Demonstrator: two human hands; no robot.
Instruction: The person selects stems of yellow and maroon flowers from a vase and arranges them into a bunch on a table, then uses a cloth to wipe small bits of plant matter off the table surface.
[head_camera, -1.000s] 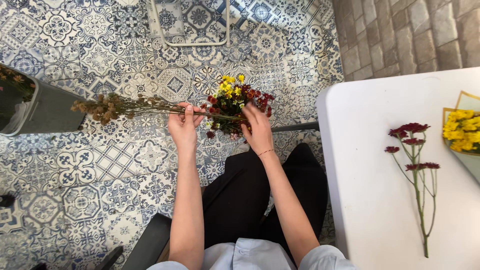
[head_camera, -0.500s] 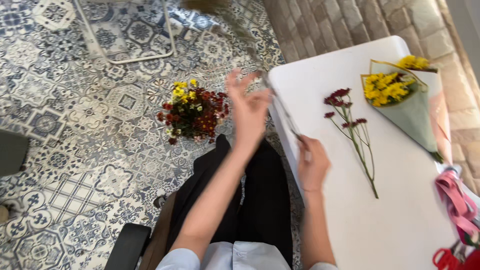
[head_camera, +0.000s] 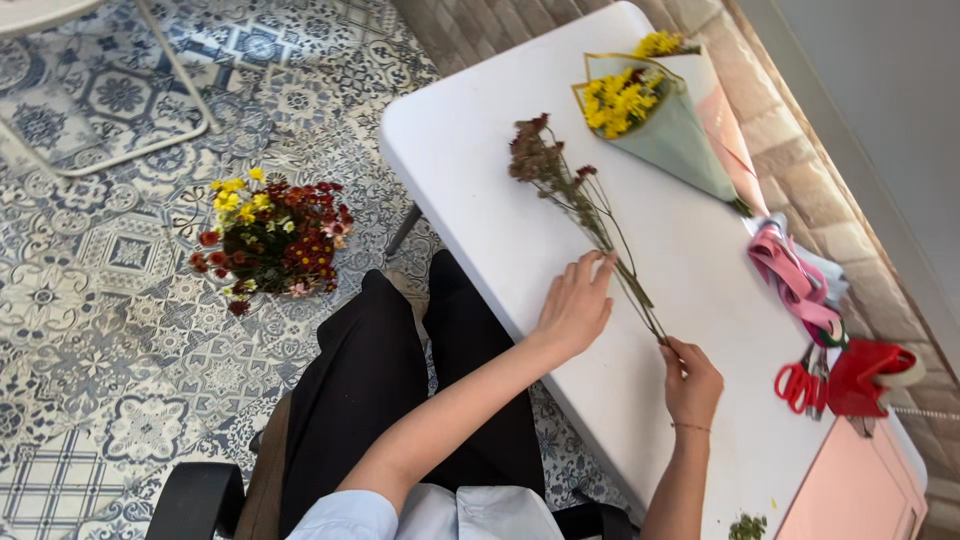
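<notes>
A few long-stemmed dark red and dried brown flowers (head_camera: 560, 180) lie on the white table (head_camera: 480, 130). My left hand (head_camera: 578, 303) rests on the table with fingers spread, fingertips touching the stems near their middle. My right hand (head_camera: 690, 380) is closed around the cut ends of the stems at the table's near side. A bunch of red and yellow flowers (head_camera: 270, 235) stands on the tiled floor to the left of my knees.
A wrapped bouquet of yellow flowers (head_camera: 650, 110) lies at the table's far end. Pink ribbon (head_camera: 790, 280), red scissors (head_camera: 800, 385), a red tape dispenser (head_camera: 865, 375) and pink paper (head_camera: 860, 490) sit along the right side. A white frame's legs (head_camera: 130, 155) stand on the floor.
My view swung from the floor bunch to the table. Both hands left the floor flowers and came onto the table; the right hand now grips the stems lying there.
</notes>
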